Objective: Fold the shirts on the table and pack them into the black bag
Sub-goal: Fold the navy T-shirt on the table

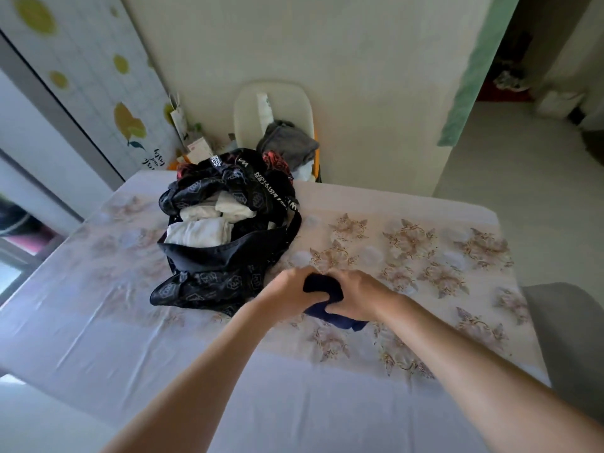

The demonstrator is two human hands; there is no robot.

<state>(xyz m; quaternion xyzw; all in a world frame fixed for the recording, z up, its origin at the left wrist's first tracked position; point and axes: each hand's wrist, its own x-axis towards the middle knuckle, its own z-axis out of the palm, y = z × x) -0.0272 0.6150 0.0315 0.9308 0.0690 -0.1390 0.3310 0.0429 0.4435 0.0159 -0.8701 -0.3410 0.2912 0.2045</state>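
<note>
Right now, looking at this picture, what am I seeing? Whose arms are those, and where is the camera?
No machine here: a person wears a camera on the head, so it looks down at their own arms. The left hand and right hand together grip a bundled dark blue shirt on the flower-patterned table. Just beyond, to the left, stands the open black bag with folded white clothes inside. Grey clothes lie heaped behind the table.

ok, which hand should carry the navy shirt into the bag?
Left, probably. Both hands grip the shirt, but the left hand sits on the bag side, right next to it; the right hand would cross over.
</note>
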